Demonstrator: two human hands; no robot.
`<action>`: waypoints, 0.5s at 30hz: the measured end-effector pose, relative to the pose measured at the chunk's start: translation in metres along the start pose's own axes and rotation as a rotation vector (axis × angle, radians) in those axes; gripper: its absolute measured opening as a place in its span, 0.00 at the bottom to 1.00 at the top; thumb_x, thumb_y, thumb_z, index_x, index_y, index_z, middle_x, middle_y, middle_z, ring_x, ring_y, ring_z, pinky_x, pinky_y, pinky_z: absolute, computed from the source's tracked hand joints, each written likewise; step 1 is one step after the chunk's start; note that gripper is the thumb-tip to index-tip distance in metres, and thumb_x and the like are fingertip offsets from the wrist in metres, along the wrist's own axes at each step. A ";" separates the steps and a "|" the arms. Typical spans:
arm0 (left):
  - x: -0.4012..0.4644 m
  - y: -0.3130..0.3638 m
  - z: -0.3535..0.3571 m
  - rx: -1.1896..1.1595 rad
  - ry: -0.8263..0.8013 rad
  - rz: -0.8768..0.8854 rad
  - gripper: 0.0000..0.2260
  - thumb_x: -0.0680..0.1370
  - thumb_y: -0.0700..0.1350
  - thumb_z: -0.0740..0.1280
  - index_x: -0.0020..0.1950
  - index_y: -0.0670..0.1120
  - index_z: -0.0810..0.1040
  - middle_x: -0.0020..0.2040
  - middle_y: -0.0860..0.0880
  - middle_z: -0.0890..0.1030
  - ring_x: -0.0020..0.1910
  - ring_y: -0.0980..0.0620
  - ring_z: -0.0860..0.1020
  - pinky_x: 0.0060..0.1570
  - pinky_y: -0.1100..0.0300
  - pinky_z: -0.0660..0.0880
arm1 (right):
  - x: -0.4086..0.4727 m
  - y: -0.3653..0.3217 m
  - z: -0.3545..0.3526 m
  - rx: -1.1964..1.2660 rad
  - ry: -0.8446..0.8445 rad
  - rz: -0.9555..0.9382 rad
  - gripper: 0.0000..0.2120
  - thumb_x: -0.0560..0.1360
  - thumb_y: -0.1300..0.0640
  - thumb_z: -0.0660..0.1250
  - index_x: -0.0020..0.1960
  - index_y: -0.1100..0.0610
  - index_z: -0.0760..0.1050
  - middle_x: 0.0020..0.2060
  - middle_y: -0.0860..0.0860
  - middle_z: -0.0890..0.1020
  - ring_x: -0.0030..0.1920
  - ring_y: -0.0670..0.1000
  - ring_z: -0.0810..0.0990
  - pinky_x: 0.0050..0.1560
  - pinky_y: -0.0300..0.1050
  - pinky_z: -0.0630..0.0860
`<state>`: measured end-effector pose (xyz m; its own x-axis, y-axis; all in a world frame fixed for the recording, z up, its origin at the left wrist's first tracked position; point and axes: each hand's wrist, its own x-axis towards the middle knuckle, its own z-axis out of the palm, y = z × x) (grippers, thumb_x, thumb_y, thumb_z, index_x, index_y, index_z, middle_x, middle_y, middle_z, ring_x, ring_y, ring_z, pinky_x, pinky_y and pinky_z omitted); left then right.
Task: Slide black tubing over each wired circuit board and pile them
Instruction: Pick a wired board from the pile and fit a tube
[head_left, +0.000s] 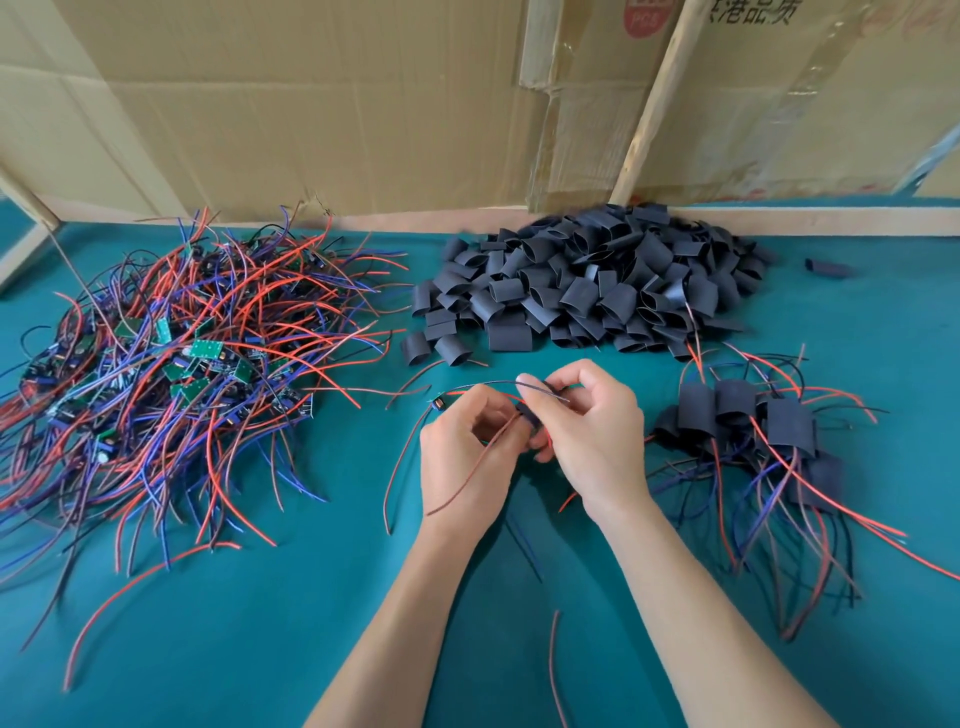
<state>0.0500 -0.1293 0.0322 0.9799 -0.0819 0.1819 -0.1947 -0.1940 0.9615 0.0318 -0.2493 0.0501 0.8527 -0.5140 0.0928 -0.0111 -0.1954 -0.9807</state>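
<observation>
A big tangle of bare green circuit boards with red, blue and black wires (171, 364) lies at the left on the teal table. A heap of short black tubing pieces (587, 286) sits at the back middle. At the right lies a pile of boards covered in tubing (737, 421), wires trailing toward me. At the centre, my left hand (462, 457) grips a wired circuit board (527, 415), small and mostly hidden between my fingers. My right hand (587, 426) pinches the board's wires from the other side. Thin red and dark wires loop out from between both hands.
Cardboard sheets (311, 104) and a wooden strip (654, 104) wall off the back of the table. A stray tubing piece (826, 268) lies at the far right. A loose red wire (556, 670) lies near my right forearm.
</observation>
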 end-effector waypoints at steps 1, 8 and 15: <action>0.000 0.000 0.000 -0.002 0.001 -0.008 0.06 0.71 0.43 0.73 0.38 0.52 0.78 0.35 0.52 0.84 0.38 0.47 0.83 0.42 0.46 0.80 | -0.001 0.000 0.001 0.009 -0.009 0.011 0.11 0.74 0.52 0.77 0.41 0.54 0.77 0.29 0.53 0.83 0.26 0.52 0.81 0.25 0.43 0.76; -0.003 0.005 0.000 0.000 0.007 0.036 0.04 0.74 0.45 0.69 0.41 0.48 0.75 0.34 0.51 0.80 0.34 0.48 0.79 0.37 0.57 0.76 | 0.009 -0.021 -0.029 0.297 0.103 0.101 0.06 0.76 0.61 0.76 0.44 0.58 0.79 0.29 0.49 0.83 0.27 0.44 0.78 0.25 0.37 0.73; -0.005 0.002 0.000 0.307 0.157 0.136 0.17 0.72 0.34 0.69 0.60 0.44 0.76 0.58 0.48 0.78 0.57 0.46 0.72 0.60 0.56 0.68 | 0.024 -0.044 -0.127 0.000 0.177 0.033 0.08 0.72 0.56 0.78 0.36 0.49 0.82 0.27 0.48 0.80 0.24 0.44 0.74 0.23 0.35 0.71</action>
<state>0.0445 -0.1294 0.0332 0.9342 0.0192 0.3563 -0.3045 -0.4777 0.8240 -0.0138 -0.3593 0.1171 0.7468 -0.6590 0.0895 -0.0374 -0.1760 -0.9837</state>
